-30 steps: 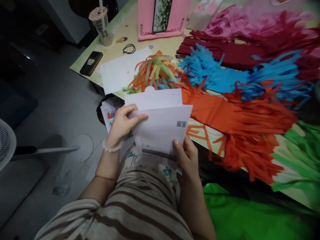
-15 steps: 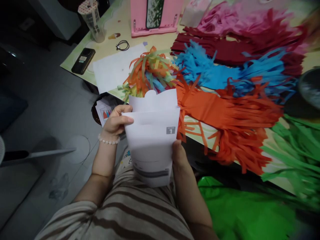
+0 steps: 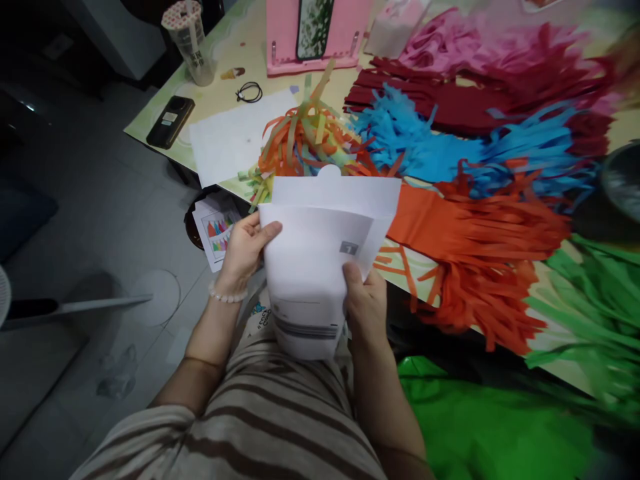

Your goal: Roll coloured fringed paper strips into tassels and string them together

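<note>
A white paper envelope [image 3: 310,267] is in front of my striped shirt, with a small grey printed box and a dark striped band on its front. My left hand [image 3: 250,243] pinches its upper left edge, thumb in front and fingers behind. On the right side, my right hand [image 3: 364,297] grips the edge with the thumb on the front panel. The rear panel stands above the front one, with a rounded tab at the top and a gap at the upper right. Just beyond lies a bundle of multicoloured paper strips [image 3: 305,143].
Fringed orange [image 3: 425,220], blue [image 3: 450,150] and dark red paper [image 3: 460,103] covers the table. A black phone [image 3: 170,122], a plastic cup [image 3: 193,50] and a pink stand [image 3: 285,40] stand or lie further back. A bin [image 3: 193,220] holds printed paper below the left edge.
The envelope's right side has opened wider, its rear panel spreading right and away from the front. Both hands have shifted slightly right, and my right thumb now shows on the front.
</note>
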The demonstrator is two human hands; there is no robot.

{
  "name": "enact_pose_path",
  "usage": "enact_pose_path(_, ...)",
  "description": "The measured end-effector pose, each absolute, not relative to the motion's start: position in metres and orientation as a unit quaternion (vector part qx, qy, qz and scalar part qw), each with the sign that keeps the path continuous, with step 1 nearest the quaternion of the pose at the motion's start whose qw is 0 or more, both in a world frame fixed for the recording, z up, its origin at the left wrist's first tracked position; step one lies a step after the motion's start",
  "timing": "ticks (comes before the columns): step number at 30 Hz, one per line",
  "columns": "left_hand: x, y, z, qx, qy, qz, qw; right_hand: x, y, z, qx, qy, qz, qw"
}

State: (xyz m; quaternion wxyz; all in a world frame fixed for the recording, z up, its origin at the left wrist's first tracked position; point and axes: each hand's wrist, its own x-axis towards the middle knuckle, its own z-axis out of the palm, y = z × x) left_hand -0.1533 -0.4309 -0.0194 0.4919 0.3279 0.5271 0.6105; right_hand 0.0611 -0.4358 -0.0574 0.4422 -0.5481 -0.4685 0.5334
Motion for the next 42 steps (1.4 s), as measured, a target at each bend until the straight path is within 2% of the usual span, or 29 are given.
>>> enact_pose_path(4,-0.153,-0.432,-0.025,0.294,0.543,0.63,0.472,0.066,-0.427,-0.054,-0.521,-0.497,0.54,0.436)
enact_pose_path(9,-0.143,-0.436,-0.02,0.33,0.545,0.598,0.486,0.073,-0.408,-0.037,-0.515,-0.516,0.454,0.513)
enact_pose_path(14,-0.137,-0.439,-0.01,0.415,0.597,0.572,0.38,0.069,-0.399,-0.029,-0.523,-0.566,0.352,0.531)
enact_pose_path(17,-0.144,-0.435,-0.007,0.419,0.615,0.592,0.307,0.062,-0.404,-0.027,-0.504,-0.563,0.398,0.52)
enact_pose_path(21,-0.156,-0.424,-0.007,0.377,0.616,0.644,0.254,0.065,-0.415,-0.028,-0.463,-0.612,0.485,0.421)
enact_pose_path(23,-0.156,-0.422,-0.008,0.37,0.602,0.649,0.283,0.071,-0.416,-0.032,-0.49,-0.621,0.464,0.399)
enact_pose_path(27,-0.145,-0.431,-0.013,0.405,0.584,0.581,0.397,0.079,-0.408,-0.036,-0.54,-0.593,0.394,0.449)
enact_pose_path(29,-0.141,-0.436,-0.016,0.402,0.595,0.571,0.398,0.077,-0.404,-0.035,-0.533,-0.594,0.393,0.457)
enact_pose_path(31,-0.143,-0.437,-0.018,0.391,0.614,0.591,0.349,0.072,-0.405,-0.033,-0.507,-0.596,0.425,0.455)
enact_pose_path(35,-0.154,-0.427,-0.021,0.368,0.613,0.634,0.295,0.068,-0.41,-0.032,-0.463,-0.616,0.503,0.39)
enact_pose_path(37,-0.157,-0.425,-0.022,0.355,0.601,0.638,0.326,0.071,-0.409,-0.034,-0.485,-0.632,0.475,0.373)
enact_pose_path(42,-0.147,-0.437,-0.028,0.398,0.6,0.55,0.424,0.078,-0.399,-0.038,-0.553,-0.623,0.367,0.414)
